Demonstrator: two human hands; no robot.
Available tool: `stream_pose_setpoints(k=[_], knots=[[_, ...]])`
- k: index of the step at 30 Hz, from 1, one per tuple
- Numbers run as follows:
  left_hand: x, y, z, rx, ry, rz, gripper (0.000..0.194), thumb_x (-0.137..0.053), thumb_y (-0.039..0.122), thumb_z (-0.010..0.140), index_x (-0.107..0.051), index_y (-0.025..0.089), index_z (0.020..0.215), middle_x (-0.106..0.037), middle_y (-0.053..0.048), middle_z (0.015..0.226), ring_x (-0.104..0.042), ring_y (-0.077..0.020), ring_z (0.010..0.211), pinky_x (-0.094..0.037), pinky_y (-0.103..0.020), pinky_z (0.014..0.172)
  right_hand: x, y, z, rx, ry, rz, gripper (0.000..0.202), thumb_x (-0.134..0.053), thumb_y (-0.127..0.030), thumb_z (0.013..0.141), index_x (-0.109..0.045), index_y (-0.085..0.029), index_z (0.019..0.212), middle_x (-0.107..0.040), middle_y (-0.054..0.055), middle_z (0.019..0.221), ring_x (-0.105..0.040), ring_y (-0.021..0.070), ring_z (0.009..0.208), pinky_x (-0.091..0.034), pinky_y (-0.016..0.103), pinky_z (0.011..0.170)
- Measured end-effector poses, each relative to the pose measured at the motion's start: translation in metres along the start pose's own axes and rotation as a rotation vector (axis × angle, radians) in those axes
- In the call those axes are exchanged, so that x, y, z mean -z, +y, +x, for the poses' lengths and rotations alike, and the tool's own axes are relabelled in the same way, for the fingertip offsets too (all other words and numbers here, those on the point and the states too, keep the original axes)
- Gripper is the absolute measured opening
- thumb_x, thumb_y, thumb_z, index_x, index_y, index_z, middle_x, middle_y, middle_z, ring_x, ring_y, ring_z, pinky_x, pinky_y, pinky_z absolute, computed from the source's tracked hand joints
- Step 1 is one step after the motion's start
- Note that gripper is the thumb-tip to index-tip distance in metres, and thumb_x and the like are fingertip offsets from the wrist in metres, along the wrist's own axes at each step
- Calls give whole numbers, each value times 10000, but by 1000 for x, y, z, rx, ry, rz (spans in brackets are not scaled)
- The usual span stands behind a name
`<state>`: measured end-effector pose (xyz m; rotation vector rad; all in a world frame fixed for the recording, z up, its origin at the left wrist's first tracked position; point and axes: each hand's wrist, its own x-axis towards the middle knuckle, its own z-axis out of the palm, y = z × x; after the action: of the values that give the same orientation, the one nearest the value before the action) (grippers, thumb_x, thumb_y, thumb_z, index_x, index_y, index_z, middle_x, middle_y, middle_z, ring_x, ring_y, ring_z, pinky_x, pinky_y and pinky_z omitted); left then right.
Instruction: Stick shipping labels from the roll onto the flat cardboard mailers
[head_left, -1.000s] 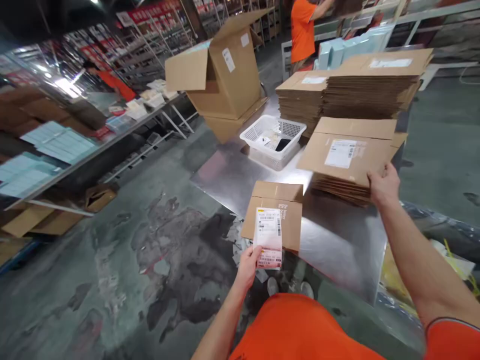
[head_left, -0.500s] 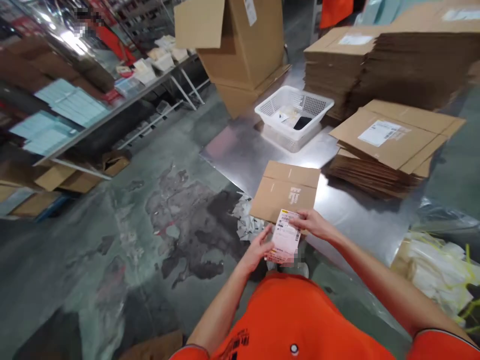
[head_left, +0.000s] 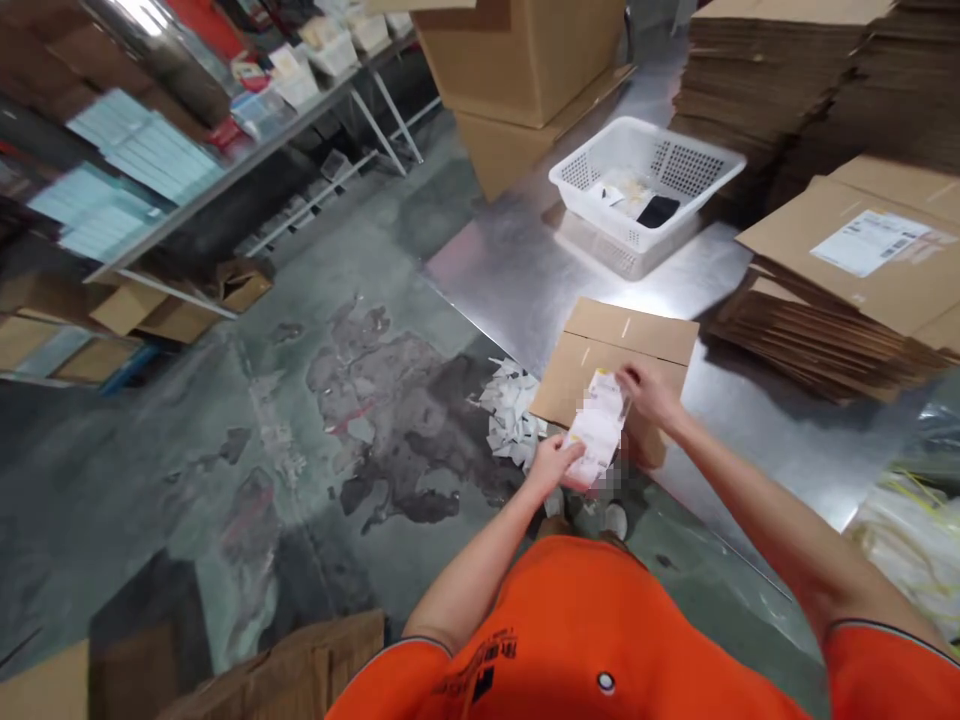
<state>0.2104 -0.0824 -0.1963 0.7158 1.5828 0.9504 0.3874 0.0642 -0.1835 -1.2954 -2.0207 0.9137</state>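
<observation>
White printed shipping labels [head_left: 598,428] with yellow marks are held between my two hands, over the near edge of a flattened cardboard box [head_left: 626,335]. My left hand [head_left: 551,468] grips their lower left edge, thumb on top. Fingers closed, my right hand [head_left: 651,397] pinches the upper right corner. Whether the top sheet is separating from those below is blurred. The box lies flat on the metal table [head_left: 510,260], its near part jutting past the table's edge.
A white plastic basket [head_left: 649,185] with small items stands on the table. Stacks of flat cartons [head_left: 840,310] lie to the right, the top one labelled. A large carton [head_left: 517,70] stands behind. Paper scraps [head_left: 514,410] litter the floor by the table's edge.
My view has shifted, so the table things sit farther right. My right hand has moved to the labels' upper right corner, and my left hand now grips their lower left edge.
</observation>
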Motion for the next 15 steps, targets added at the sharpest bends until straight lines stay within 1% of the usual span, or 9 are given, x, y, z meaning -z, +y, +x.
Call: stream_pose_setpoints(k=[1, 3, 5, 7, 9, 11, 13, 15], knots=[[2, -6, 3, 32, -13, -6, 349, -791, 442, 579, -624, 144, 649, -598, 20, 580, -506, -111, 542, -406, -243, 545, 0, 6, 15, 11, 28, -29, 229, -423, -377, 896, -521, -219, 762, -620, 93, 877, -521, 240, 874, -375, 379, 811], [4, -18, 9, 71, -21, -14, 350, -804, 409, 585, -666, 126, 737, -664, -26, 668, -571, -148, 602, -455, -276, 596, -4, 13, 38, 19, 24, -43, 195, -442, -356, 905, -515, -226, 779, -624, 112, 952, -500, 265, 957, -347, 400, 873], [7, -28, 11, 82, -25, -16, 352, -790, 414, 613, -685, 120, 775, -686, -51, 703, -602, -178, 649, -478, -303, 628, -10, 17, 49, 20, 11, -93, 187, -448, -355, 917, -530, -234, 801, -626, 118, 965, -485, 281, 992, -336, 416, 904], [17, -39, 3, 93, -33, -8, 347, -777, 428, 620, -695, 119, 754, -675, -46, 670, -597, -183, 643, -477, -308, 622, -16, 18, 51, 12, 22, -259, 219, -411, -363, 940, -567, -226, 867, -631, 128, 972, -483, 290, 1007, -343, 431, 913], [35, -53, -14, 115, -37, 11, 338, -781, 434, 591, -681, 116, 646, -625, -19, 574, -552, -161, 575, -450, -290, 578, -19, 19, 49, -10, 61, -455, 293, -364, -356, 960, -593, -173, 971, -629, 165, 1024, -482, 305, 1031, -348, 460, 913], [60, -64, -34, 130, -21, 35, 348, -784, 435, 562, -646, 117, 547, -568, 7, 503, -497, -132, 526, -413, -265, 543, -23, 17, 47, -18, 83, -553, 362, -334, -327, 969, -588, -90, 1069, -605, 218, 1118, -474, 322, 1071, -341, 488, 920], [83, -66, -46, 96, 67, 60, 353, -761, 450, 586, -645, 120, 540, -570, 10, 512, -494, -129, 546, -402, -253, 547, -34, 11, 40, 14, 49, -549, 385, -366, -326, 961, -576, -61, 1145, -573, 224, 1220, -463, 321, 1129, -330, 482, 958], [98, -56, -42, 23, 210, 68, 346, -717, 468, 647, -675, 127, 608, -620, -1, 585, -535, -145, 611, -422, -252, 584, -54, -2, 26, 107, -12, -546, 443, -427, -380, 943, -542, -84, 1252, -515, 190, 1350, -416, 321, 1239, -291, 474, 1034]])
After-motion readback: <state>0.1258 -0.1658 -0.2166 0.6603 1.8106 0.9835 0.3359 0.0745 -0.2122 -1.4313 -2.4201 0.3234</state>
